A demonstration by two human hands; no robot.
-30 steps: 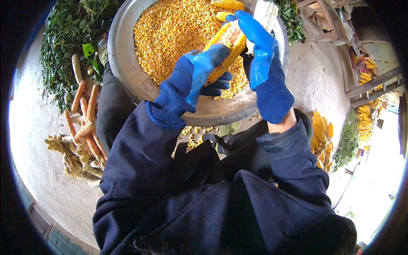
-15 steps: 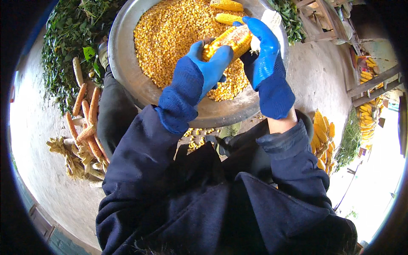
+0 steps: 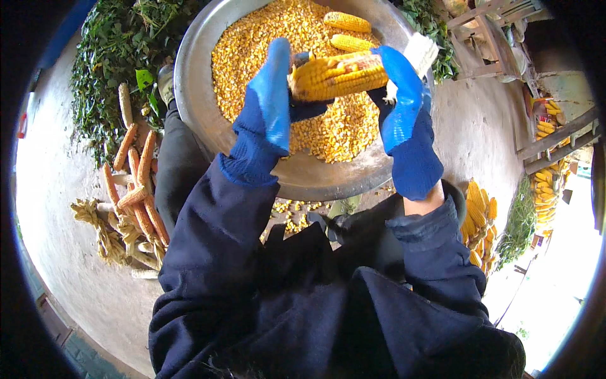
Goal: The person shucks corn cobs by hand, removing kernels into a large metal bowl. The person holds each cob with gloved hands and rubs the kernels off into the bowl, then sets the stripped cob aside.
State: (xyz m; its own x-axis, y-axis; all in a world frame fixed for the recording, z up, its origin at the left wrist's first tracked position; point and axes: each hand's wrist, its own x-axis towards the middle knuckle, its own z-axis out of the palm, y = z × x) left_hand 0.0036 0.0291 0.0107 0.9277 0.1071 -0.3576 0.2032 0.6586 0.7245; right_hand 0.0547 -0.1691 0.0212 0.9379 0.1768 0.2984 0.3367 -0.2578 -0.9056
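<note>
A partly shelled ear of yellow corn [image 3: 338,77] lies crosswise between my gloved hands, above a wide metal basin [image 3: 189,82] of loose corn kernels [image 3: 252,57]. My right hand [image 3: 404,95], in a blue coated glove, grips its right end. A pale piece [image 3: 421,55] sticks out beyond that hand; whether it is bare cob or husk I cannot tell. My left hand [image 3: 271,95] curls round the left end, its thumb raised and its dark-sided fingers partly hidden under the ear. Two whole ears [image 3: 347,22] rest on the kernels at the far right.
Orange-brown cobs [image 3: 136,183] and dry husks [image 3: 101,230] are piled on the floor at left, below green leaves [image 3: 107,82]. Yellow ears [image 3: 480,221] are heaped at right, near a wooden frame [image 3: 558,142]. Stray kernels [image 3: 293,215] lie between my legs.
The ear has turned from slanting to nearly level, showing more rows of kernels. My left thumb has lifted off it and points up. The basin appears slightly lower and farther right in view.
</note>
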